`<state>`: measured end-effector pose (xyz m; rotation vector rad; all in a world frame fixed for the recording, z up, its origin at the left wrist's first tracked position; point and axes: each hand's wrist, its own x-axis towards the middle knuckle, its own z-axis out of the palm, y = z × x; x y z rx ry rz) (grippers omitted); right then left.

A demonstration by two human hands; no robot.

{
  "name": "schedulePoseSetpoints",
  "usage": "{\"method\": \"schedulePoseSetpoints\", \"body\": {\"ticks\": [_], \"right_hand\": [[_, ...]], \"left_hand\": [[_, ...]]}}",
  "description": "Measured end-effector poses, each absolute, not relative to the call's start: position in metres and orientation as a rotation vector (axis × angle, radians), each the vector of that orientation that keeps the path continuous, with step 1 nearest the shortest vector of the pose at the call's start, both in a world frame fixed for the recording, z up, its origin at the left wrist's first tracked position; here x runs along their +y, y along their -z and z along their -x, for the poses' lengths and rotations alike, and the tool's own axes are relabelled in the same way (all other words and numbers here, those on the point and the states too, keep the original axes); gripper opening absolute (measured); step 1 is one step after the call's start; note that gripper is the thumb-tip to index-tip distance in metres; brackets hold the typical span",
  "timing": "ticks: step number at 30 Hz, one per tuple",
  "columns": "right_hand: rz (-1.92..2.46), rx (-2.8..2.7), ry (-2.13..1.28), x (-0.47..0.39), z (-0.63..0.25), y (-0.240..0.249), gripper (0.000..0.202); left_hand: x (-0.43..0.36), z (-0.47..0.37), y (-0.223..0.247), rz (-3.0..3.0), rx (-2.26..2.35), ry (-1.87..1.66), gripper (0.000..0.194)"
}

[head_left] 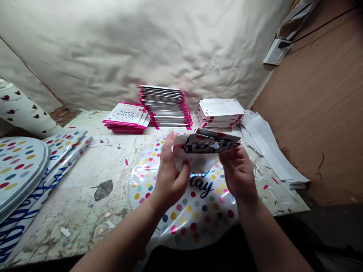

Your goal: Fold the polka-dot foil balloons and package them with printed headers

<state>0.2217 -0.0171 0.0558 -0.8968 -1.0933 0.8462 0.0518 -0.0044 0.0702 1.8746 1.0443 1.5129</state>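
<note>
Over the flat balloon (195, 219) on the table (119, 166), your left hand (171, 179) meets the left end of the folded foil (211, 146), its thumb spread low, away from the other fingers; whether they grip, I cannot tell. Between your hands, the raised foil looks thin, light and slick, likely to spring at its folds and crease if squeezed. At its right end, your right hand (239, 172) pinches it, fingers closed. Hold both ends lightly, across every layer.

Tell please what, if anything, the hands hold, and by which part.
Folded piece: right hand grips its right end; left hand is at its left end, grip unclear.
</note>
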Motion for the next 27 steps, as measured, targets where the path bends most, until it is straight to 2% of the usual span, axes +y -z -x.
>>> {"method": "schedulePoseSetpoints", "body": {"ticks": [4, 10, 16, 22, 27], "right_hand": [[0.934, -1.174, -0.983, -0.014, -0.225, -0.054, 0.019], [0.953, -1.195, -1.009, -0.015, -0.218, -0.051, 0.021], [0.898, -1.245, -0.982, -0.007, -0.219, -0.052, 0.024], [0.889, -1.197, -0.971, -0.001, -0.215, -0.067, 0.043], [0.874, -1.238, -0.956, -0.003, -0.212, -0.07, 0.037]], "left_hand": [[-0.003, -0.05, -0.08, -1.723, 0.948, -1.356, 0.056], [0.012, -0.061, -0.109, -1.463, 0.899, -1.655, 0.047], [0.043, -0.062, -0.112, -1.283, 0.895, -1.617, 0.03], [0.034, -0.06, -0.091, -1.428, 0.772, -1.424, 0.04], [0.021, -0.054, -0.077, -1.589, 0.805, -1.415, 0.062]]}}
